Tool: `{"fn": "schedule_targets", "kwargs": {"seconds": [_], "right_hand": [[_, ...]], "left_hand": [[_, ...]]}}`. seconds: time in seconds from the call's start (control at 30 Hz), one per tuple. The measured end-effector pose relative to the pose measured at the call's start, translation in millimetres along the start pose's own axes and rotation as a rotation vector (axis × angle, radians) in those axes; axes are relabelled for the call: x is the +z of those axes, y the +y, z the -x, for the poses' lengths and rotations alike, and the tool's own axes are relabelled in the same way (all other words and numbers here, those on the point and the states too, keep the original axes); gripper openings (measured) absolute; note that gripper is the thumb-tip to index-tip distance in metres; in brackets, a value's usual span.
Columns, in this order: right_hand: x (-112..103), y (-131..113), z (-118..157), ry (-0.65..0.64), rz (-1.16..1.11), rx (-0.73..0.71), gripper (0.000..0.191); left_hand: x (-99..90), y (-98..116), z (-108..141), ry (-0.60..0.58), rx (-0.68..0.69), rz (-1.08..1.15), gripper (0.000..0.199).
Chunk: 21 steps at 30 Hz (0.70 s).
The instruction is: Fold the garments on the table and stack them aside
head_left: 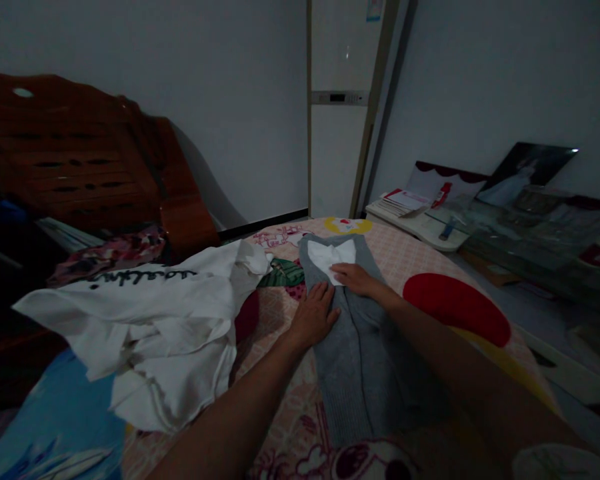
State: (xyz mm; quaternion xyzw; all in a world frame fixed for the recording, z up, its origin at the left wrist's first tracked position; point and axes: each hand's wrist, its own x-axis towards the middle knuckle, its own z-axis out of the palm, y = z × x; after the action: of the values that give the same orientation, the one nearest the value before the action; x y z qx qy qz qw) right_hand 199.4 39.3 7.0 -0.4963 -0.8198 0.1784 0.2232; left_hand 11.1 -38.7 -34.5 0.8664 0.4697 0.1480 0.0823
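A grey knitted garment [347, 353] lies lengthwise on the patterned cloth [275, 320], with white fabric [323, 252] showing at its far end. My left hand [315, 313] rests on the garment's left side, palm down with fingers extended. Just right of it, my right hand [353, 277] touches the lower edge of the white fabric, its fingers reaching left. What lies under its fingertips is too small to make out. To the left lies a crumpled white garment [190, 333] with dark lettering, touched by neither hand.
A wooden chair [75, 153] stands at the back left. Beyond the round surface is a tall white cabinet-like unit [336, 153]. On the right are a white side table [430, 233] with papers, a glass shelf [520, 233] and a framed picture [527, 172].
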Motion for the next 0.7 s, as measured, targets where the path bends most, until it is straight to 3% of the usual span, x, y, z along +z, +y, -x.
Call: {"fn": "schedule_targets", "kwargs": {"seconds": [0.07, 0.23, 0.33, 0.47, 0.57, 0.7], "right_hand": [[-1.6, -7.8, 16.8, -0.009, -0.042, -0.005, 0.036], [-39.7, -15.9, 56.7, 0.225, -0.129, 0.177, 0.032], [-55.5, -18.5, 87.7, 0.193, -0.105, 0.315, 0.017], [-43.5, -26.7, 126.4, 0.019, -0.075, 0.434, 0.016], [-24.5, -33.0, 142.8, -0.054, 0.125, 0.376, 0.025], [-13.6, -38.7, 148.1, -0.108, 0.331, 0.327, 0.017]], "left_hand": [[0.8, -1.3, -0.9, 0.006, 0.007, -0.012, 0.060], [2.0, -3.9, -2.7, 0.016, 0.019, -0.012, 0.061], [2.3, -4.4, -3.9, 0.028, 0.029, -0.006, 0.060], [0.4, -2.6, -3.6, 0.046, 0.031, -0.004, 0.058], [-0.9, -2.1, 0.3, 0.085, 0.024, 0.011, 0.055], [2.1, -7.9, 8.5, 0.193, 0.038, 0.071, 0.047]]}}
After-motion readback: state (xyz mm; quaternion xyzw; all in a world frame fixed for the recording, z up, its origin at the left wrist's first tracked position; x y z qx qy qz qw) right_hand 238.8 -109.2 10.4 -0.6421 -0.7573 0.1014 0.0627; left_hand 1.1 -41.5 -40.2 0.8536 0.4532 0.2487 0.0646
